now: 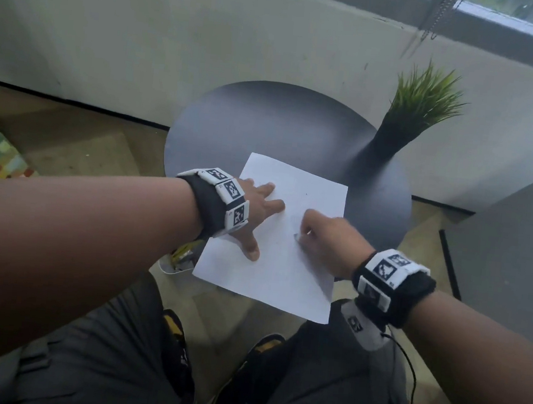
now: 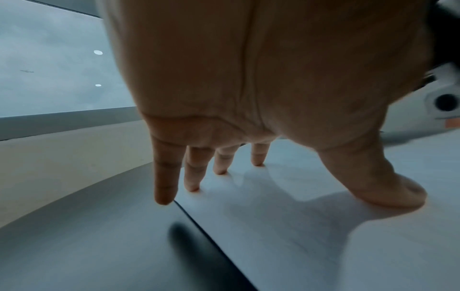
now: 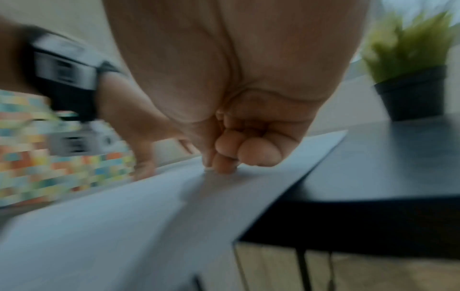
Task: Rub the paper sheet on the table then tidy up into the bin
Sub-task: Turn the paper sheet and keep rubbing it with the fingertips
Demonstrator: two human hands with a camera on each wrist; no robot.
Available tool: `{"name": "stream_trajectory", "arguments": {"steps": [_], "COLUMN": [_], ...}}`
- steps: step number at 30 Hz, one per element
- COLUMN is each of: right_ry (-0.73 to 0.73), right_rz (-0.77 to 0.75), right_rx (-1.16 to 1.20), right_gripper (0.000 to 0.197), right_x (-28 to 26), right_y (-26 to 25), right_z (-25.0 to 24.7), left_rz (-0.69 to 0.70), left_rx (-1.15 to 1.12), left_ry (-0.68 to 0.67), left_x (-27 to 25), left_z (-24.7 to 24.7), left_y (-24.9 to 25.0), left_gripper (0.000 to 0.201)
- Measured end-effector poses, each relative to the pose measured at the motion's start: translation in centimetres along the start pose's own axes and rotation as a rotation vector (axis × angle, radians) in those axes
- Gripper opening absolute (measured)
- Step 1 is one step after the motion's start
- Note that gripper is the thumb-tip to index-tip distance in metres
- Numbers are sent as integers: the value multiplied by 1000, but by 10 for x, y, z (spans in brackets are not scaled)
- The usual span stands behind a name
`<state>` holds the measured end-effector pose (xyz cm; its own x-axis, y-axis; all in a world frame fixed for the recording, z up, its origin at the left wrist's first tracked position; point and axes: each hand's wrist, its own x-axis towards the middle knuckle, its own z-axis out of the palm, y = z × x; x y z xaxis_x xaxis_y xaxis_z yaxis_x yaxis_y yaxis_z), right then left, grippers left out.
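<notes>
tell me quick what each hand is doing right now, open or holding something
Left hand: open, fingers spread, pressing the paper sheet flat on the table.
Right hand: fingers curled, pinching something small against the paper; what it is cannot be told.

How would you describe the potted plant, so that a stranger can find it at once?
Start at the round dark table below the window. The potted plant stands at its far right edge, beyond the paper sheet. It is the only green thing there: spiky grass-like leaves in a black pot.

no legible text, only coded square markers on both wrist bands (image 1: 226,198)
</notes>
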<state>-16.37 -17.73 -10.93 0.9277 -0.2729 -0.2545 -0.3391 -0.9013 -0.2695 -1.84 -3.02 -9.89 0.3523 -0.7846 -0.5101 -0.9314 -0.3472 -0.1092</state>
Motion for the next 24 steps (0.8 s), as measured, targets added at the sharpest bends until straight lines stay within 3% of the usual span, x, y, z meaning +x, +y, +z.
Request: {"name": "stream_trajectory", "arguments": {"steps": [3,8,10,13,18,20,22,24], "right_ry": [-151,54,22,-155,11,-4,-118,-180], "right_rz": [-224,79,-2,-226,24,-46,-198,-179], "right_rx": [-3,26,-5,-26,-5,-50,-75,-45], "right_gripper": [11,15,14,11,12,11,9,9], "right_x": [-21,8,1,-18,9,3,-10,-10], "right_y": [-17,22,13,-12,20,12,-2,5], "right_z": [7,-11,-4,2,-18,-13,-5,-11], "left_rz": [16,-32,-57,-58,-75,-70,-58,-43], "left_rx": [15,-5,-5,5,-3,-2,3,1], "left_ry": [-46,-114,-132,-141,-122,-120,-121,-129], "left_x": [2,4,4,4,5,5,4,4], "left_z": [-6,-17,-19,-20,-22,-24,-24,-25], "left_y": [3,8,10,11,14,14,13,15], "left_gripper": [114,111,112,112,111,112,111,109]}}
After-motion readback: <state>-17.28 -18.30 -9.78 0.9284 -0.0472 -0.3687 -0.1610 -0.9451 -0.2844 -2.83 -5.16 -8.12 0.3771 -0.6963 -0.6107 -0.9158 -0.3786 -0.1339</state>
